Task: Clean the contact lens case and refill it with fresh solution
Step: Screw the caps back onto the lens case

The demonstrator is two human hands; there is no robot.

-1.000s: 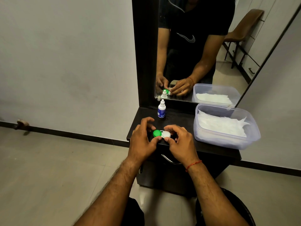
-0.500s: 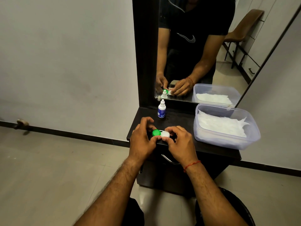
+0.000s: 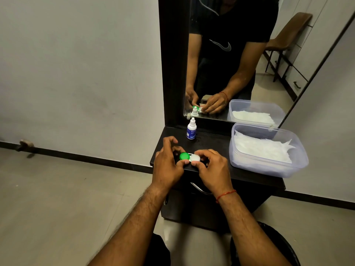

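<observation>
So there's a dark vanity cabinet (image 3: pixel 211 143) pushed up against a pale wall, with a tall mirror (image 3: pixel 240 64) standing on it that reflects the person's torso and both hands. On the right side of the top sits a clear plastic tub (image 3: pixel 269 166) with white tissues (image 3: pixel 263 148) piled in it, well apart from the hands. Both forearms come in from the bottom, and the right wrist has a thin red thread (image 3: pixel 225 195) tied round it. The left hand (image 3: pixel 169 164) and right hand (image 3: pixel 213 169) meet at the front edge of the top, fingers curled and pinching the contact lens case (image 3: pixel 189 158) between them: left thumb and fingers are closed on the side with the green cap (image 3: pixel 184 156), right ones on the side with the white cap (image 3: pixel 195 158). Both caps look to be on. The case sits right between the two hands, low over the cabinet top. Behind it, near the mirror, a small solution bottle (image 3: pixel 191 129) stands upright, untouched.
</observation>
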